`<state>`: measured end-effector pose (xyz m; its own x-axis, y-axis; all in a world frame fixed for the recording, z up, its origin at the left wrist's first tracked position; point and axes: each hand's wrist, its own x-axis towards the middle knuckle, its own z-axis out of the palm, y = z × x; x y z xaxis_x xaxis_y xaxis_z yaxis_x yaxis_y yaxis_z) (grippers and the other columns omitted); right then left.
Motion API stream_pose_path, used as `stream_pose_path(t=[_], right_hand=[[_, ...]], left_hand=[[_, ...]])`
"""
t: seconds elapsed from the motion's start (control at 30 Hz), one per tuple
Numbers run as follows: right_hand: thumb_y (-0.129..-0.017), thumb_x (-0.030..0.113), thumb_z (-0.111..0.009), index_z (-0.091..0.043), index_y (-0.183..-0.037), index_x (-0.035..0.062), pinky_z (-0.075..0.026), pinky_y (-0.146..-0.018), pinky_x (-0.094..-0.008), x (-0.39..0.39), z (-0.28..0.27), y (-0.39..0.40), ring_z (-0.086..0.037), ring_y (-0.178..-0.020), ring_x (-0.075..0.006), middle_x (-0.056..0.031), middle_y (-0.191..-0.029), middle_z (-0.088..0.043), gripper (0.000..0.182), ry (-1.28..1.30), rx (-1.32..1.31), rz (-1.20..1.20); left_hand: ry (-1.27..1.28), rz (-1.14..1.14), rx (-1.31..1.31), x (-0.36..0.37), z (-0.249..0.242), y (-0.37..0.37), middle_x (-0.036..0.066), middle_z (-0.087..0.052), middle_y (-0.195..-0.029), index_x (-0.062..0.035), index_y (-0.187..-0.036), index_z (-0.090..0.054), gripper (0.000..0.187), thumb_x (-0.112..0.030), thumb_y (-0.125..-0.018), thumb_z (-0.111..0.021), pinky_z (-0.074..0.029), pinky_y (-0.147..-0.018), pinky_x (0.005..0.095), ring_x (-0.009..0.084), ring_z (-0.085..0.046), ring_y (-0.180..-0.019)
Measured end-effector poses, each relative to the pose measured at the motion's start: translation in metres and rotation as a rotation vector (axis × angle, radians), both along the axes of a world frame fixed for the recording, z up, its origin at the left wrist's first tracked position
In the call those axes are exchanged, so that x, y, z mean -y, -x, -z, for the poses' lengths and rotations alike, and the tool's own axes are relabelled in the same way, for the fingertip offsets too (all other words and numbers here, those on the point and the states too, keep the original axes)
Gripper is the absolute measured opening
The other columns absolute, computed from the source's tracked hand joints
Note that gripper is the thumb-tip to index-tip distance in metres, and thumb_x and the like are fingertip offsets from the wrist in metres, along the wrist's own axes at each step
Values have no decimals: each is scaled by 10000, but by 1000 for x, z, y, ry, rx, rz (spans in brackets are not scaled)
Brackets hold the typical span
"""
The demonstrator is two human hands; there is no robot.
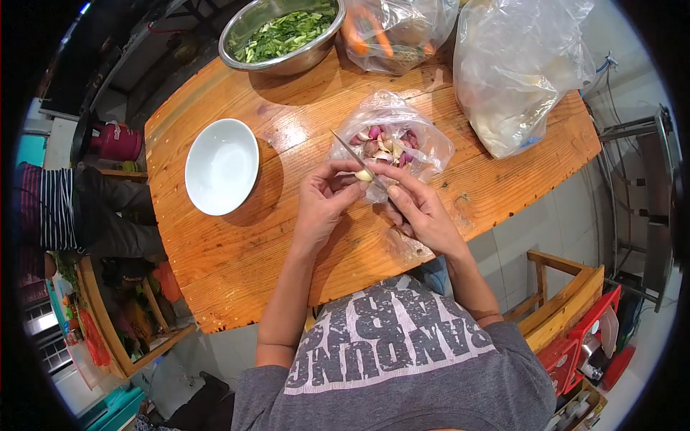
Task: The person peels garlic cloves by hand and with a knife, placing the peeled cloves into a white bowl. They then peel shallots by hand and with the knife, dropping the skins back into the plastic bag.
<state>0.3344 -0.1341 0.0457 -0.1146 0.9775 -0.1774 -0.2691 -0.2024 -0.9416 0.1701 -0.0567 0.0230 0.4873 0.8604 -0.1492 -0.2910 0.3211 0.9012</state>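
Between the thumb and fingers of my left hand is a pale garlic clove. My right hand grips a small knife, its blade slanting up and left across the clove. Just beyond my hands lies a clear plastic bag, spread open on the table. Garlic cloves and purple-skinned pieces are heaped on it. To the left of my hands stands a white bowl with nothing in it.
On the wooden table, a steel bowl of chopped greens stands at the back. Beside it are a plastic bag with carrots and a larger filled bag. Another person stands left; a wooden chair is at right.
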Motion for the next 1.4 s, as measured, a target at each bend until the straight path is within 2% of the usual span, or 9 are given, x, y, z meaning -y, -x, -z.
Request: stream_pose_path(t=[0.47,0.6,0.8,1.0,1.2,1.4], right_hand=[[-989,240,-417,-438,-1320,84,-293,-452,-174,-2,-2,0,-346,-504,-29,42,-607,-394,366,37,-42,143],[-985,248,-428,-417,-1323,83,-281,-449,-176,-1,-2,2,-355,-522,-28,40,-651,-415,376,52,-37,109],[-980,210,-435,-417,-1321,70,-282,-469,-182,2,3,8,-350,-526,-31,54,-620,-390,369,-1,-50,94],[-962,184,-465,-421,-1322,47,-299,-506,-205,5,5,8,-364,-545,-27,51,-605,-403,388,-132,175,44],[-964,183,-465,-369,-1356,59,-293,-490,-200,3,5,8,-358,-517,-31,51,-594,-398,422,-136,121,49],[-985,263,-422,-326,-1375,85,-284,-423,-163,3,-1,0,-335,-457,-34,30,-598,-400,440,78,-277,23]], left_hand=[[22,23,41,-2,1,-1,92,-632,-1024,18,-1011,-588,232,61,-789,-642,-508,-811,252,130,-618,-918],[68,13,37,-1,-6,-3,69,-620,-1011,-7,-1066,-577,266,-2,-809,-644,-507,-764,243,144,-623,-920],[140,50,30,-3,-5,2,66,-628,-1010,-16,-1086,-571,273,-30,-823,-642,-513,-715,235,132,-624,-905],[78,38,100,-3,3,3,60,-647,-975,-19,-1044,-593,243,-17,-811,-658,-498,-677,228,103,-615,-864],[51,93,45,-6,4,6,83,-640,-987,0,-1110,-555,297,-59,-832,-643,-531,-727,236,134,-632,-886],[91,81,71,-5,-4,4,82,-644,-971,-3,-1052,-570,224,-35,-835,-619,-505,-698,229,123,-626,-881]])
